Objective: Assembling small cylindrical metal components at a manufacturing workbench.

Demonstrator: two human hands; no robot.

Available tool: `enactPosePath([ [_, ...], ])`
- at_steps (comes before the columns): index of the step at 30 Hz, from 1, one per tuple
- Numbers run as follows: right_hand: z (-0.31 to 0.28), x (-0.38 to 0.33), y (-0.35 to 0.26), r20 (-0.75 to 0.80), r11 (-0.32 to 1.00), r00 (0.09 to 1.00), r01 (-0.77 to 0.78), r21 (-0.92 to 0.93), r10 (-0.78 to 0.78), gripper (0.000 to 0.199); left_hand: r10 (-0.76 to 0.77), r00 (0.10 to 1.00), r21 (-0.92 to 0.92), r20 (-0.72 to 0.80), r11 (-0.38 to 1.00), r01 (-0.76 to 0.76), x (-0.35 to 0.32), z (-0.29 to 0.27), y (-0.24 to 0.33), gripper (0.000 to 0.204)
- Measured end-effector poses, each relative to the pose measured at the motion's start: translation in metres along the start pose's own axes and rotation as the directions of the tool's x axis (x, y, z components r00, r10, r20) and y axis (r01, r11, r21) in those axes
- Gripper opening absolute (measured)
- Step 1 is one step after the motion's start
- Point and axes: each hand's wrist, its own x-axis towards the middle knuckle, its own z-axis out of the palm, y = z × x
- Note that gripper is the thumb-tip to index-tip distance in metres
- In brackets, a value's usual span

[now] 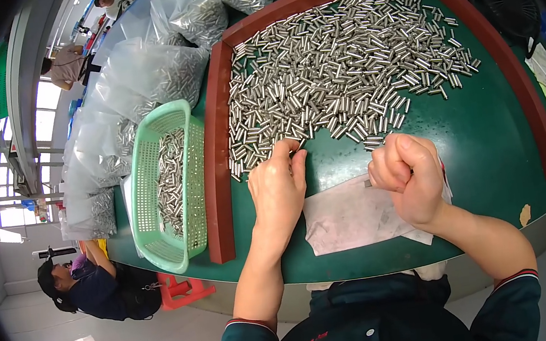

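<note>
A wide heap of short metal pins (pixel 341 61) lies spread over the green tabletop (pixel 486 146). My left hand (pixel 275 187) is at the heap's near edge, thumb and index finger closed at a metal pin; its other fingers are hidden. To its right, my right hand (pixel 413 171) is held as a fist, palm side turned up, above a stained whitish cloth (pixel 346 219). A small grey end, like that of a pin, shows beside its curled fingers. What else the fist holds is hidden.
A dark red wooden frame (pixel 218 177) borders the heap on three sides. Left of it stands a light green basket (pixel 199 199) of pins, with several clear bags (pixel 161 75) of pins beyond. A black fan (pixel 508 1) is at far right. A co-worker (pixel 97 285) sits at left.
</note>
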Motion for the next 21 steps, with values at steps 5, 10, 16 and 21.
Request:
enactPosePath([
  [5, 0.002, 0.0, 0.001, 0.007, 1.0, 1.0, -0.004, 0.0, 0.004, 0.036, 0.036, 0.999, 0.104, 0.004, 0.994, -0.036, -0.002, 0.001, -0.003, 0.008],
  [10, -0.004, 0.0, 0.002, -0.007, 1.0, 1.0, 0.006, 0.012, -0.006, 0.036, 0.121, 0.947, -0.323, 0.298, 0.946, -0.02, -0.006, -0.008, 0.024, 0.008],
  [16, -0.005, 0.002, -0.001, -0.026, 0.998, 0.999, 0.044, 0.04, -0.043, 0.039, 0.209, 0.869, -0.309, 0.449, 0.949, -0.068, -0.015, -0.008, 0.028, 0.005],
  [21, -0.006, 0.001, -0.003, -0.007, 0.996, 0.999, 0.05, 0.071, -0.049, 0.039, 0.217, 0.876, -0.306, 0.43, 0.948, -0.085, -0.016, -0.005, 0.03, 0.005],
])
